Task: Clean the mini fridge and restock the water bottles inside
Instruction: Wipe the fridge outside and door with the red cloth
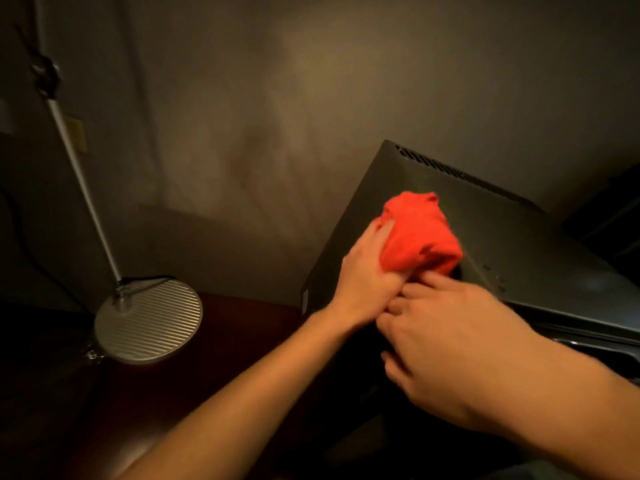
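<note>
A bunched red cloth (417, 233) lies on the top of the black mini fridge (540, 258), near its left front corner. My left hand (363, 278) grips the cloth's left side, thumb under its near edge. Just in front of it, my right hand (446, 344) reaches toward the cloth's near edge, its fingertips touching or nearly touching the fabric and the left thumb. Whether the right hand has hold of the cloth is not clear. The fridge door and inside are out of sight. No water bottles are in view.
A lamp with a round ribbed metal base (149, 323) and a slanted silver pole (79, 174) stands on the dark wooden surface (242, 327) left of the fridge. A vent grille (450, 173) runs along the fridge's back edge. The wall is close behind.
</note>
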The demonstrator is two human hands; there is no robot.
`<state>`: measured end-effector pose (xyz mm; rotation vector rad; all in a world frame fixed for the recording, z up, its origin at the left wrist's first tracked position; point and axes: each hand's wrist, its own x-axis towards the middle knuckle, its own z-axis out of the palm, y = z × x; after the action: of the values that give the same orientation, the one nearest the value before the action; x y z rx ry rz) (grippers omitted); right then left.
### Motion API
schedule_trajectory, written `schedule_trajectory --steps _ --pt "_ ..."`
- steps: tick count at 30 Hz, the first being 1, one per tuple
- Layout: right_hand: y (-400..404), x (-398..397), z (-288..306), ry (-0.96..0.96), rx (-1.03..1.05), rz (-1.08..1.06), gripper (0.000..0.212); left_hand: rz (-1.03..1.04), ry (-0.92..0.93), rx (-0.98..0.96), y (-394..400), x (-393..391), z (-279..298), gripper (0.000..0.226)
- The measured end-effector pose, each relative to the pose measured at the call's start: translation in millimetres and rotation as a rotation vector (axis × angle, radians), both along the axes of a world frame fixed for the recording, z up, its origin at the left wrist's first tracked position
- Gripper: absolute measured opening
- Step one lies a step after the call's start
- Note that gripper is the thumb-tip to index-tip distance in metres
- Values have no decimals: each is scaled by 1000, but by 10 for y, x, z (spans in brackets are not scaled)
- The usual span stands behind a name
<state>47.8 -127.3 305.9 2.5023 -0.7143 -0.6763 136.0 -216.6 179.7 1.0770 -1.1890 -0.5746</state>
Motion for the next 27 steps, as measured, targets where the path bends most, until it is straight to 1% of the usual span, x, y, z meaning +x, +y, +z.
schedule_trajectory --steps 2,3,7,11,14,15,18,20,24,27 --pt "101 -6 -118 42 86 -9 43 28 63 27 172 -121 -236 97" --pt "136 10 -167 56 107 -22 43 31 82 23 197 -150 -307 96" --pt "-24 80 -287 58 23 -40 48 10 96 42 -60 -21 -359 93" --pt "-397 164 -294 34 -75 -35 55 -1 157 76 -466 185 -295 70" --pt "-573 271 -231 -23 -138 -47 61 -59 237 80 -747 373 -290 36" --pt "-606 302 -208 -46 -140 -55 62 -77 260 87 -852 436 -315 31" --pt "-653 340 -173 -75 -117 -81 64 -58 305 169 -1062 521 -438 35" --pt "-669 311 -170 -68 -104 -110 64 -30 344 246 -1076 507 -537 31" --pt "-663 269 -152 -82 -91 -165 62 11 345 326 -719 364 -689 34" --pt "-609 302 -180 -133 -66 -165 50 1 266 354 -336 209 -749 31"
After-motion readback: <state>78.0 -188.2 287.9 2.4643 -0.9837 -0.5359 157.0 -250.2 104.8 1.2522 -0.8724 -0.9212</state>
